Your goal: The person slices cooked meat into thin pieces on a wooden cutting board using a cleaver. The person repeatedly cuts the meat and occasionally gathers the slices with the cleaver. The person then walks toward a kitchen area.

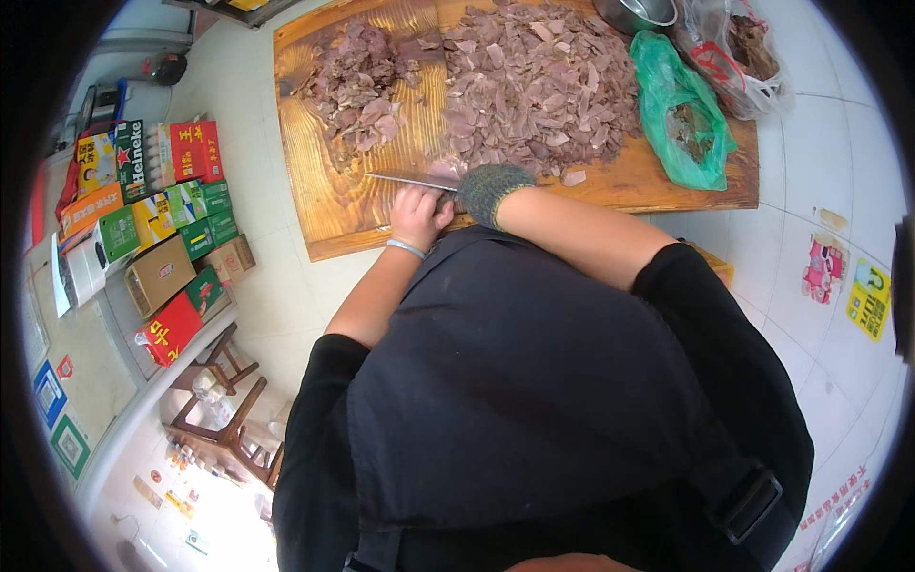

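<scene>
A knife (411,178) with a long blade lies low over the wooden board (343,214), its tip to the left. Its wide end meets my right hand (495,191), which wears a dark knitted glove and closes around the hidden handle. My left hand (418,214) is bare, with curled fingers close against the near side of the blade; whether it grips anything is hidden. A pinkish piece of meat (448,169) shows just beyond the blade. A wide spread of sliced meat (536,79) covers the board's right part; a smaller heap of meat (357,86) lies at the left.
A green plastic bag (679,114), a clear plastic bag (740,57) with brown contents and a metal bowl (640,11) stand at the right back. Several drink and food cartons (161,272) are stacked at the left, above wooden stools (225,422). White wall tiles (815,157) flank the board.
</scene>
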`<state>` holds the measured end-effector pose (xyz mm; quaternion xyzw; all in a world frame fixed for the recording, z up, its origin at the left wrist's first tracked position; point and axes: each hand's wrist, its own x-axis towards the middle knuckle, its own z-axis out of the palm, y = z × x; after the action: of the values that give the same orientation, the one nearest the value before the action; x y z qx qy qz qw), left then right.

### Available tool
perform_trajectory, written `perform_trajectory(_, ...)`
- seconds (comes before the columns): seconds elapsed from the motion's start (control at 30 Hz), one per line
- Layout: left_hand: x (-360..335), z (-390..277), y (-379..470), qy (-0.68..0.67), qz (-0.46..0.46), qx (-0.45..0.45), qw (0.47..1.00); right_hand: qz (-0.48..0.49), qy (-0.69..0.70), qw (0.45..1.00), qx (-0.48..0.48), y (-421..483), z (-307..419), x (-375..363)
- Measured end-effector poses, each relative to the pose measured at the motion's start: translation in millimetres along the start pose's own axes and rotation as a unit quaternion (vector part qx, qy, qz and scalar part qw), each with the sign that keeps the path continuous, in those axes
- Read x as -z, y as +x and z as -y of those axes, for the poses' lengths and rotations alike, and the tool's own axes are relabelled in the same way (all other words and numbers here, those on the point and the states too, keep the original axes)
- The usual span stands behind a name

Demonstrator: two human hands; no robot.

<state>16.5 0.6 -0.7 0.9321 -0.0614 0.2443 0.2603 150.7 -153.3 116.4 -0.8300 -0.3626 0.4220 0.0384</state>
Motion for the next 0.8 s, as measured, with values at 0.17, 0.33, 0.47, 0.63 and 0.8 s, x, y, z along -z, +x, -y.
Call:
perform_trajectory(0.17, 17.5, -15.1, -4.6, 0.02, 0.017, 0.046, 0.999, -0.012, 0.007, 1.0, 0.002, -17.3, -46.3, 11.1)
perform_trajectory(0.33, 17.3, -16.2, -12.7, 0.001, 0.01, 0.079, 0.997, -0.059, 0.04, 0.996, -0.049, -52.4, -70.9, 11.1)
perform_trajectory(0.47, 11.2, -8.4, -11.9, -0.003, 0.029, 0.053, 0.998, -0.06, -0.018, 0.998, 0.021, -57.7, -50.8, 4.0)
perform_trajectory(0.63, 7.1, 2.2, -11.3, -0.007, 0.021, 0.02, 1.0, -0.015, -0.044, 0.999, 0.004, -63.4, -43.0, 4.6)
perform_trajectory(0.8, 3.2, 6.1, -7.7, -0.019, 0.007, 0.004, 1.0, 0.012, -0.063, 0.997, -0.037, -65.9, -36.4, 9.3)
